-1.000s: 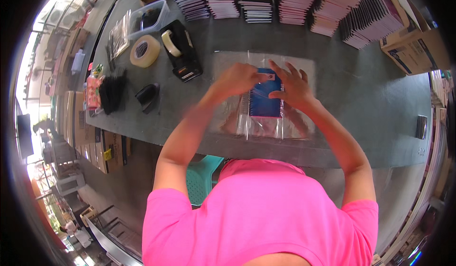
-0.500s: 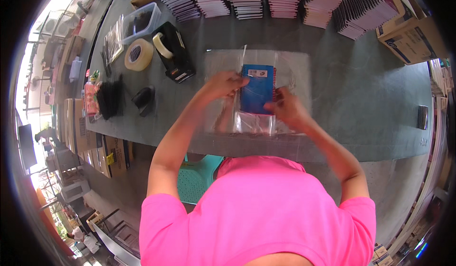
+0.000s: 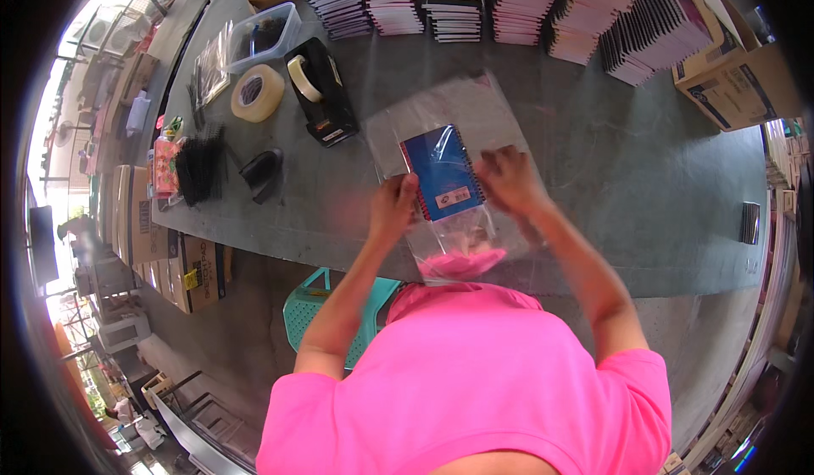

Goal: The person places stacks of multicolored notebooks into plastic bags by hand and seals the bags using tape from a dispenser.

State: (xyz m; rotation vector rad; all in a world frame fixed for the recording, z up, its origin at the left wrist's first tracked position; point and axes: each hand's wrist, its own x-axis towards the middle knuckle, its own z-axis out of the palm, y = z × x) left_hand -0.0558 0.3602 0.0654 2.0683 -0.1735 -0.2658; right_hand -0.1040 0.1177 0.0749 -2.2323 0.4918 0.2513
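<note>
Blue side up, holds a notebook slantwise on or inside clear plastic, cannot tell which, over the grey worktop; grips its left edge with the left hand; has the right hand curled beside its spiral edge, cannot tell whether gripping.

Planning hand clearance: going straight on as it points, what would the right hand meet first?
Probably the blue notebook, at its right edge; whether the right hand already touches it is unclear.
</note>
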